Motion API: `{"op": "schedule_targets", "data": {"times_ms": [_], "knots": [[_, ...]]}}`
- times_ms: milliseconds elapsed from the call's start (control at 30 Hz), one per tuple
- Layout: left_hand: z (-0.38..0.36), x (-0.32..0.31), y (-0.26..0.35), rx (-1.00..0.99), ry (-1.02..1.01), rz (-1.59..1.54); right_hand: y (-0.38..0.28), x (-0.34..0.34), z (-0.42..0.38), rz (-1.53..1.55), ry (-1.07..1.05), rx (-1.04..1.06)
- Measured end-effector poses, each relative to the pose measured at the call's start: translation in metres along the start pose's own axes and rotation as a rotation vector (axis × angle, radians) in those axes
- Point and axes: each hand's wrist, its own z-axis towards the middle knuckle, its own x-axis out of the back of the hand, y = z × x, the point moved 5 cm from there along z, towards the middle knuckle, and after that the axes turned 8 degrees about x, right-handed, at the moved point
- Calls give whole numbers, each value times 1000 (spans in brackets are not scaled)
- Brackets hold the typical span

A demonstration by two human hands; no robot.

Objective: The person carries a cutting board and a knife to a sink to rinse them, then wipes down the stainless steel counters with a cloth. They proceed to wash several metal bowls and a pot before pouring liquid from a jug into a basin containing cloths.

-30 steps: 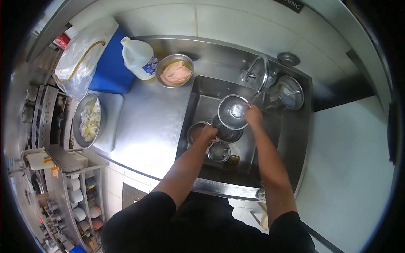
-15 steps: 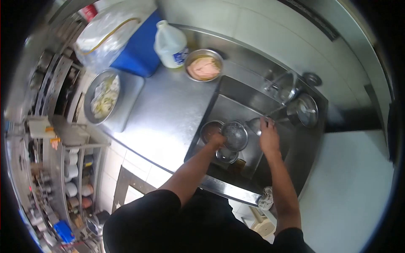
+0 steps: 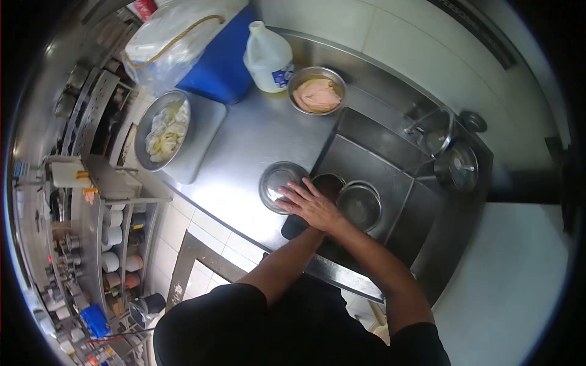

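Note:
My right hand (image 3: 314, 207) reaches across to the left with its fingers spread. Its fingertips rest over the near right side of a shiny round metal bowl (image 3: 279, 178), which looks upside down on the steel counter (image 3: 244, 137). My left forearm passes under the right wrist, so my left hand is hidden and its fingers do not show. Just right of the hands, a round metal bowl (image 3: 360, 207) sits in the sink (image 3: 390, 152). Beside it, partly covered by my right hand, is another metal bowl (image 3: 329, 185).
At the back of the counter stand a metal bowl with pinkish, flat pieces (image 3: 317, 94), a plastic jug (image 3: 268, 58) and a blue container (image 3: 220, 64). An oval metal bowl with pale food (image 3: 165, 131) is at left. A metal pan (image 3: 456, 166) sits near the faucet (image 3: 418, 125).
My right hand has left the faucet side of the sink and swung left over the counter. A metal bowl now lies on the counter there. My left hand has become hidden.

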Motion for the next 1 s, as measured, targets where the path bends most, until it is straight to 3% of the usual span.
{"op": "schedule_targets", "data": {"times_ms": [133,233,300,333,367,433,467,567,700,733,833,1000], "knots": [[0,-2,11,-81,-76,-259,23,26,-31,186,8,-136],[5,-9,34,-144,-162,-433,58,48,-104,-55,108,-530],[8,-19,53,-124,-161,-523,81,60,-179,-164,290,-1009],[0,-28,73,59,29,-495,85,62,-203,-222,381,-1201],[2,-36,79,115,64,-532,89,63,-226,-281,477,-1392],[9,-51,84,226,134,-595,117,33,-268,441,392,-1740],[61,-41,52,163,-72,-516,120,19,-279,829,339,-1861],[60,-66,90,192,-195,-563,125,41,-289,440,264,-1772],[34,-103,143,227,222,-11,78,144,-275,-71,283,-1621],[25,-124,160,161,133,76,68,156,-283,-110,305,-1620],[44,-164,194,-196,149,1264,45,165,-307,-227,407,-1610],[53,-180,208,-278,180,1631,15,129,-339,-213,556,-1643]]}}
